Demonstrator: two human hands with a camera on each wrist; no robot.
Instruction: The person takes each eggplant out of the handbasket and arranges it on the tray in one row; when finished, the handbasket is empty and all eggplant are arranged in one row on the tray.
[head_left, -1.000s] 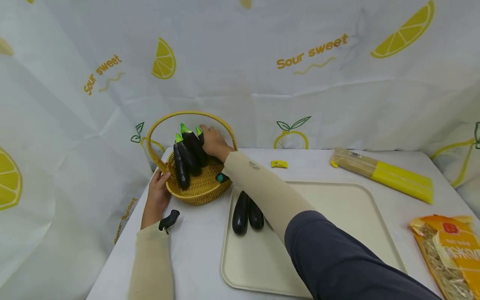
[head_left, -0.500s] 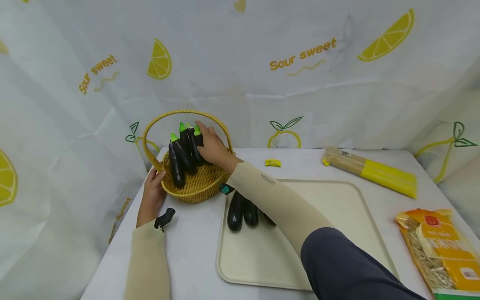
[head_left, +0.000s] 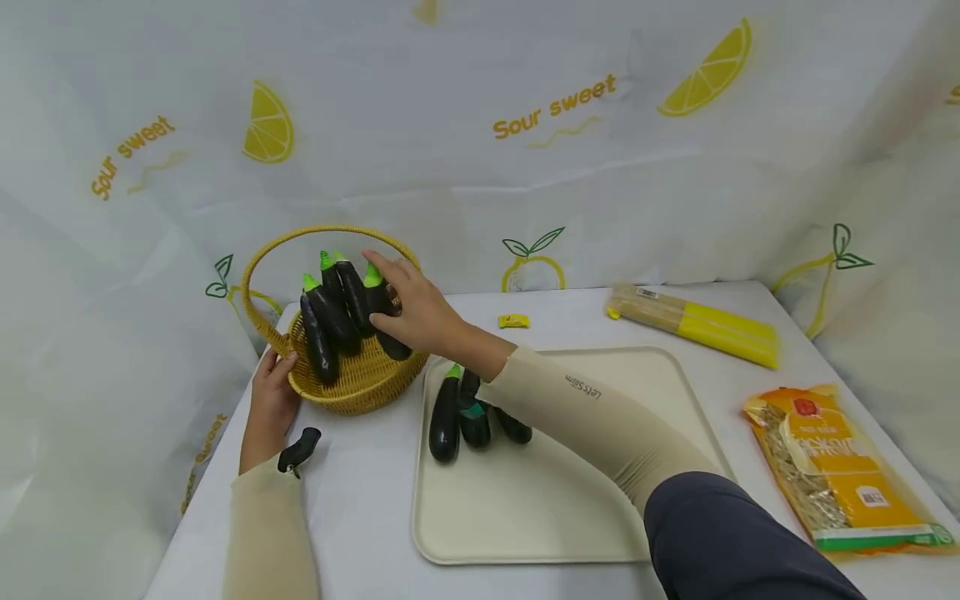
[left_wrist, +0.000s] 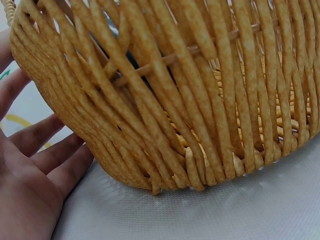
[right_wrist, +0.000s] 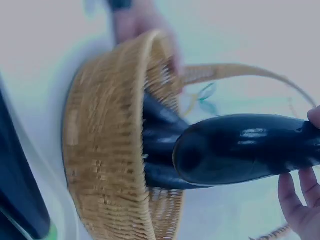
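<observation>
My right hand [head_left: 420, 310] grips a dark eggplant [head_left: 378, 302] near its green cap, over the right side of the wicker basket [head_left: 356, 392]. In the right wrist view the held eggplant [right_wrist: 240, 147] has its rounded end out past the basket's rim. Several other eggplants [head_left: 318, 342] lean inside, caps up. At the basket's left side my left hand [head_left: 273, 396] holds the rim by the handle's base, and the left wrist view shows its fingers [left_wrist: 67, 162] against the woven wall [left_wrist: 120, 135].
A beige tray [head_left: 525, 517] lies to the right of the basket, with 3 eggplants [head_left: 445, 425] at its left, partly under my right forearm. Behind it are a small yellow packet [head_left: 513, 321] and a yellow noodle pack [head_left: 697, 325]. An orange bag [head_left: 840, 475] lies far right.
My right hand has taken hold of the rightmost eggplant in the basket and drawn it right, apart from the others. My left hand stays on the basket. The head view has shifted right.
</observation>
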